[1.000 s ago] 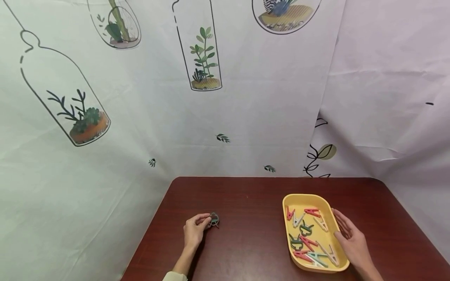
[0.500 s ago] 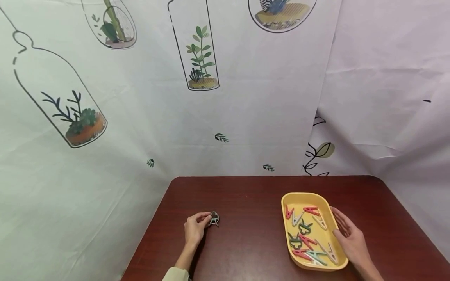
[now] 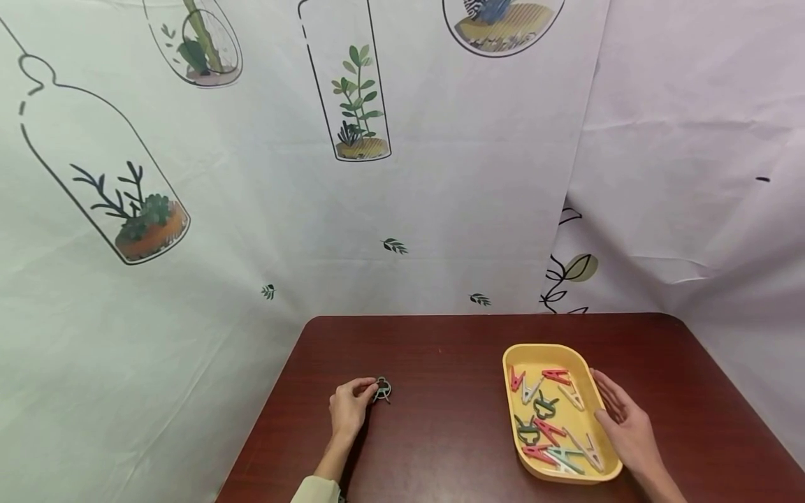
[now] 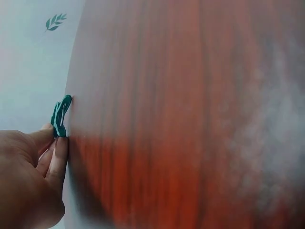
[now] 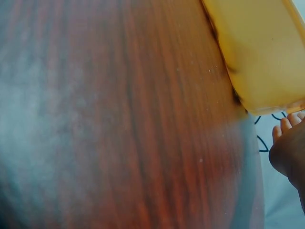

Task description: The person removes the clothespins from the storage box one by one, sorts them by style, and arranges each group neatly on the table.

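Note:
Between thumb and fingers my left hand (image 3: 349,409) pinches a small dark green plant clip (image 3: 382,389), close over the left part of the table. In the left wrist view the green clip (image 4: 61,117) stands up from the fingertips. My right hand (image 3: 629,423) rests against the right side of a yellow tray (image 3: 513,447), its fingers along the outer wall and its thumb at the rim. Inside lie two similar green clips (image 3: 545,405) and several clothespins, among them red ones (image 3: 549,431), white ones (image 3: 531,391) and a pale green one (image 3: 566,460). From the right wrist, the tray's outside (image 5: 262,52) shows above my fingers.
A dark red-brown wooden table (image 3: 440,433) with rounded far corners carries everything. Behind it and along the left hangs a pale cloth (image 3: 440,209) printed with plants in glass jars. The tray stands on the table's right half.
The head view has shifted slightly. The left hand keeps its pinch on the plant clip, which looks very slightly turned, and the right hand stays at the tray.

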A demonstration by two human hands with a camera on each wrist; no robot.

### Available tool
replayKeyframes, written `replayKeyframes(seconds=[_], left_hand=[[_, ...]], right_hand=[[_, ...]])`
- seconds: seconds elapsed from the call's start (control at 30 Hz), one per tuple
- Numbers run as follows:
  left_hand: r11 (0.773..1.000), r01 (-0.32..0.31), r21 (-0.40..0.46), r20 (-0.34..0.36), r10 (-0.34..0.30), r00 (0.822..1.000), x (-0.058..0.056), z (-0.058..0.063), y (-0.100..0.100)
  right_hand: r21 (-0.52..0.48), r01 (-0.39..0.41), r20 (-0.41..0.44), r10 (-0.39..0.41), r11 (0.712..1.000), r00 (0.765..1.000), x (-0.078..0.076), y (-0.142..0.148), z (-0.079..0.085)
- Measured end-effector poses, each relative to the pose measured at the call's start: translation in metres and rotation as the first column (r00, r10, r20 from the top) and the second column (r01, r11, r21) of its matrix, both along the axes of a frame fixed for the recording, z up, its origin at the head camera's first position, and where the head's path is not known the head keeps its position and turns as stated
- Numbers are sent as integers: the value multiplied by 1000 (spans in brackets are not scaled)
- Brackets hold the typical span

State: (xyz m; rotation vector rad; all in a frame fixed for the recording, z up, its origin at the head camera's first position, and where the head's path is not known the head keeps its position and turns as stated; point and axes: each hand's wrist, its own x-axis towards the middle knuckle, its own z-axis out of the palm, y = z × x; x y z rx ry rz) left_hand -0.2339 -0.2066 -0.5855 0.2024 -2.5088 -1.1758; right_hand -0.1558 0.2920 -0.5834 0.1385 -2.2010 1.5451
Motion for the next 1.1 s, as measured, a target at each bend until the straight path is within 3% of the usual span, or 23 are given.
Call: replayKeyframes(seconds=[0.63,1.1], left_hand=[[1000,-21,2,-33,21,999,-1,3,-4],[997,10,78,-72,-4,997,-11,21,2]], right_hand=[[-4,-7,-8,7,1000,1000,0,0,1],[-12,-10,-5,10,1000,1000,1,0,2]])
